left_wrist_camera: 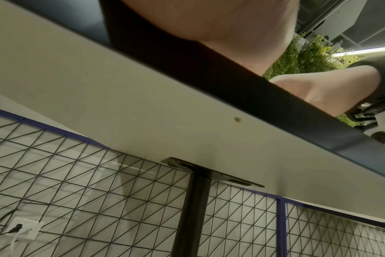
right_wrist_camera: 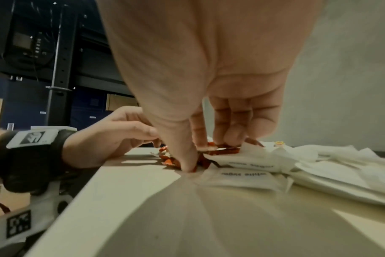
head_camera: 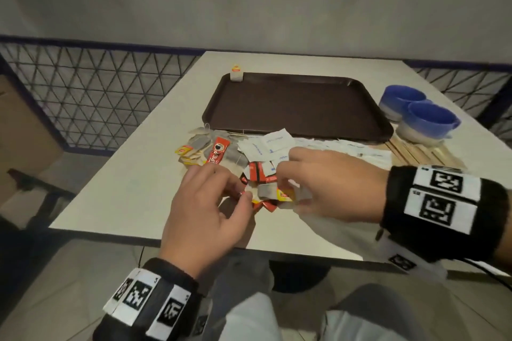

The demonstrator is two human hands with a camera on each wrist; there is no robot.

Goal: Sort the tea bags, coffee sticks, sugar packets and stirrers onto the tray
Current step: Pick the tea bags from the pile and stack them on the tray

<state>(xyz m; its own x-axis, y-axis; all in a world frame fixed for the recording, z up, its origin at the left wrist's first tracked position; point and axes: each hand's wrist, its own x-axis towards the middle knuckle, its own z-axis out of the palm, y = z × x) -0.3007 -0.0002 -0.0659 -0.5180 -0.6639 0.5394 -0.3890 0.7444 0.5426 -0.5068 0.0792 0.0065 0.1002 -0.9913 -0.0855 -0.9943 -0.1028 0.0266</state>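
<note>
A mixed pile lies in front of the dark brown tray (head_camera: pixel 299 104): tea bags (head_camera: pixel 198 144), red coffee sticks (head_camera: pixel 217 151), white sugar packets (head_camera: pixel 273 141). Wooden stirrers (head_camera: pixel 424 151) lie to the right. One tea bag (head_camera: pixel 236 72) leans on the tray's far left corner. At the pile's near edge my left hand (head_camera: pixel 238 191) pinches the end of a red coffee stick (head_camera: pixel 243 180). My right hand (head_camera: pixel 291 192) curls over a small bunch of coffee sticks (right_wrist_camera: pixel 228 151) and a yellow-tagged tea bag (head_camera: pixel 273 191). Its thumb (right_wrist_camera: pixel 188 165) presses down by the sticks.
Two blue cups (head_camera: pixel 428 119) stand right of the tray, behind the stirrers. The white table (head_camera: pixel 116 183) ends just below my hands. A wire-mesh fence (head_camera: pixel 91 94) runs on the left. The left wrist view shows only the table's underside (left_wrist_camera: pixel 143 113) and its leg.
</note>
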